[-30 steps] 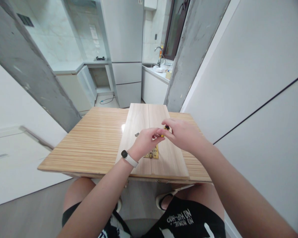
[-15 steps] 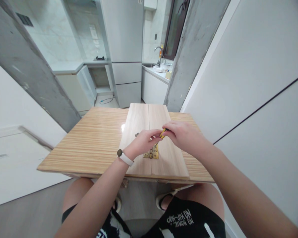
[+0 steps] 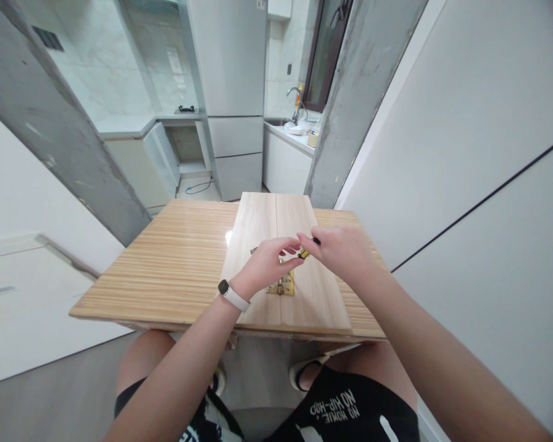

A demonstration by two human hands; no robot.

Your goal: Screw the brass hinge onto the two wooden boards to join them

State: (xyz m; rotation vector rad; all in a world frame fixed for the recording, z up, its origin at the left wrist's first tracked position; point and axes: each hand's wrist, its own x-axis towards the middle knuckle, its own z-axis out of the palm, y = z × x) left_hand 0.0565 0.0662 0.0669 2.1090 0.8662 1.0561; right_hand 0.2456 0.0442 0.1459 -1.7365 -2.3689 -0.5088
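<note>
Two pale wooden boards (image 3: 258,224) lie side by side on a striped wooden table (image 3: 175,264). A brass hinge (image 3: 283,285) rests across their seam near the front. My right hand (image 3: 345,248) grips a small yellow and black screwdriver (image 3: 306,250) above the hinge. My left hand (image 3: 267,264), with a white watch on the wrist, pinches at the screwdriver's tip; what its fingers hold is too small to tell. A small screw (image 3: 253,250) lies on the left board.
A white wall (image 3: 465,153) runs close along the right of the table. A grey concrete pillar (image 3: 350,104) stands behind it. Beyond are a fridge (image 3: 233,92), kitchen counters and a sink (image 3: 295,120). My knees are under the table's front edge.
My left hand has drawn back slightly toward me while its fingers stay at the screwdriver's tip. My right hand turned the screwdriver a little; its black end now shows.
</note>
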